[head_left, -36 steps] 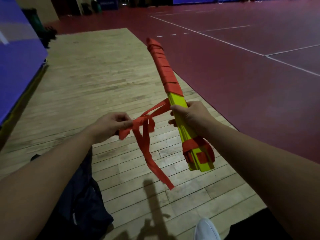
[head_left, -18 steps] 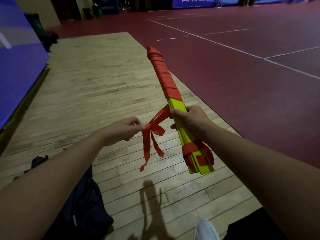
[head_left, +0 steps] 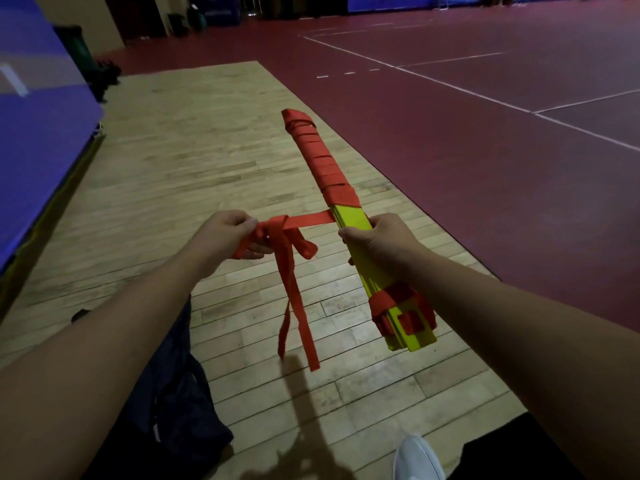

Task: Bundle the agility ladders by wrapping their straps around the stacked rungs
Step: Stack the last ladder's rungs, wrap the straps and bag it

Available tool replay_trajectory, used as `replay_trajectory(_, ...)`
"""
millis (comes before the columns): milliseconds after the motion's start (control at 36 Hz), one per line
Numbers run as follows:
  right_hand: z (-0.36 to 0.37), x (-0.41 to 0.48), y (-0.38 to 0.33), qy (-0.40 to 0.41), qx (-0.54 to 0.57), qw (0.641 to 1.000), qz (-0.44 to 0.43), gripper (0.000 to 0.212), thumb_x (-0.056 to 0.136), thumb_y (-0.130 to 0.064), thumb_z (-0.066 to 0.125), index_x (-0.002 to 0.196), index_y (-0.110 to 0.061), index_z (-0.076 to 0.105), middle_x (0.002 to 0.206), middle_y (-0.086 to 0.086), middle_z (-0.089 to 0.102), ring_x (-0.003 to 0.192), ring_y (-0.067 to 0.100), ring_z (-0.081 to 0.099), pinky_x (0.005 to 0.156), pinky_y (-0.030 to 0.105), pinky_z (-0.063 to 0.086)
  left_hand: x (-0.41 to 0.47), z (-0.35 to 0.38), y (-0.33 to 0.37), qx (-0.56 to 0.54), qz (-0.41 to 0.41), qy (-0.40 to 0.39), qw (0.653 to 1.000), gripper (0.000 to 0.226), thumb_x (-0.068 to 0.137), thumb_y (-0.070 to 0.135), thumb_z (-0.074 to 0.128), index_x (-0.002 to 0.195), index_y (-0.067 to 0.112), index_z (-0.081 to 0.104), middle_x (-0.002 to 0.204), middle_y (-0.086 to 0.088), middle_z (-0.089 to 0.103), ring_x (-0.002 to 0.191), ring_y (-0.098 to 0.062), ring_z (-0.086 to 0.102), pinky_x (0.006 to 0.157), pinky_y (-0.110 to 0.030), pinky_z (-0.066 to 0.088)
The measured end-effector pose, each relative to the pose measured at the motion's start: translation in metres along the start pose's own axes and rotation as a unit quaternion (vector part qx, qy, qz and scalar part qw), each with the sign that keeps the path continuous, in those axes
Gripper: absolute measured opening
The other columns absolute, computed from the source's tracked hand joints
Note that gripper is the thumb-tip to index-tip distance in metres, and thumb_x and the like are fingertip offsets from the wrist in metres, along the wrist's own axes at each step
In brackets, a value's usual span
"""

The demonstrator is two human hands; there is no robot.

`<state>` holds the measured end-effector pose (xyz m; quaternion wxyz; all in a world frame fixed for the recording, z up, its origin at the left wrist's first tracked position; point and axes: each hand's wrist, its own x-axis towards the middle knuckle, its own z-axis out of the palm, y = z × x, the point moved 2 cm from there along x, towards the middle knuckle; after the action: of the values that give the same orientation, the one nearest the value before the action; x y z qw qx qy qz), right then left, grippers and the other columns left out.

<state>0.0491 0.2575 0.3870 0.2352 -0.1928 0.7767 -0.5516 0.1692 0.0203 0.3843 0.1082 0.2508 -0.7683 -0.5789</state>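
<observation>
Midair, strap (head_left: 305, 220) pinched in left fingers (head_left: 246, 224), rungs (head_left: 350, 218) gripped in right fingers (head_left: 347, 234)

The stacked rungs (head_left: 349, 220) are flat yellow strips that look like smooth plastic with a faint sheen. The strap (head_left: 304, 220) wound around them is red woven cloth webbing, matt and soft, creased where it bunches. Below is a wooden floor (head_left: 194, 161) of pale narrow boards, scuffed and dull. Beside it the court floor (head_left: 485, 161) is smooth, matt dark red. A blue mat (head_left: 38, 133) looks like slick vinyl; a dark bag (head_left: 173, 393) is limp cloth.
</observation>
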Motion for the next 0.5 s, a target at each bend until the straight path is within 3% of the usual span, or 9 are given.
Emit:
replay_trajectory(111,0.008,-0.003,-0.003,-0.023,-0.011,1.0,-0.007,0.027,0.091,-0.023,0.073,0.1,0.001,0.065,0.078,0.017,0.069,0.052,0.014,0.069,0.044,0.023,0.051,0.004,0.0,-0.001,-0.024,-0.018,0.061,0.998,0.017,0.105,0.003,0.042,0.1,0.003,0.058,0.083,-0.023,0.064,0.061,-0.024,0.067,0.056,-0.027,0.058)
replay_trajectory(222,0.012,-0.003,-0.006,-0.03,-0.004,0.999,-0.018,0.029,0.091,-0.024,0.073,0.104,0.001,0.066,0.081,0.016,0.071,0.06,0.017,0.073,0.046,0.024,0.051,0.006,-0.003,-0.003,-0.016,-0.014,-0.016,1.0,0.046,0.101,-0.004,0.04,0.111,0.03,0.069,0.079,-0.008,0.053,0.065,-0.012,0.047,0.059,-0.024,0.04)
replay_trajectory(333,0.007,-0.004,-0.01,-0.021,0.012,0.999,-0.029,0.032,0.093,-0.023,0.071,0.107,0.005,0.066,0.085,0.02,0.07,0.058,0.016,0.072,0.044,0.021,0.049,0.0,-0.005,-0.002,0.048,-0.022,-0.082,0.995,0.017,0.097,0.012,0.058,0.094,0.017,0.073,0.077,-0.008,0.057,0.061,-0.011,0.049,0.057,-0.024,0.038)
replay_trajectory(389,0.004,-0.004,-0.01,-0.019,0.01,0.999,-0.031,0.033,0.093,-0.024,0.072,0.108,0.005,0.066,0.089,0.02,0.071,0.058,0.016,0.072,0.044,0.022,0.05,-0.007,-0.002,-0.002,0.084,-0.025,-0.137,0.987,0.014,0.095,0.019,0.063,0.085,0.011,0.07,0.074,-0.012,0.063,0.062,-0.019,0.058,0.059,-0.029,0.044)
replay_trajectory(444,0.001,-0.004,-0.009,-0.02,0.005,0.999,-0.03,0.032,0.092,-0.024,0.072,0.107,0.003,0.066,0.087,0.018,0.071,0.059,0.017,0.073,0.045,0.023,0.05,-0.01,0.0,-0.003,0.017,-0.038,-0.154,0.987,0.016,0.096,0.017,0.06,0.086,0.005,0.065,0.08,-0.02,0.069,0.075,-0.033,0.069,0.063,-0.035,0.054)
replay_trajectory(500,0.0,-0.004,-0.008,-0.026,0.002,0.999,-0.028,0.03,0.092,-0.023,0.073,0.105,0.003,0.067,0.086,0.017,0.071,0.061,0.018,0.074,0.045,0.023,0.05,-0.007,-0.004,-0.003,-0.094,-0.057,-0.101,0.989,0.014,0.099,0.012,0.055,0.094,0.001,0.061,0.088,-0.024,0.071,0.088,-0.038,0.072,0.067,-0.035,0.061)
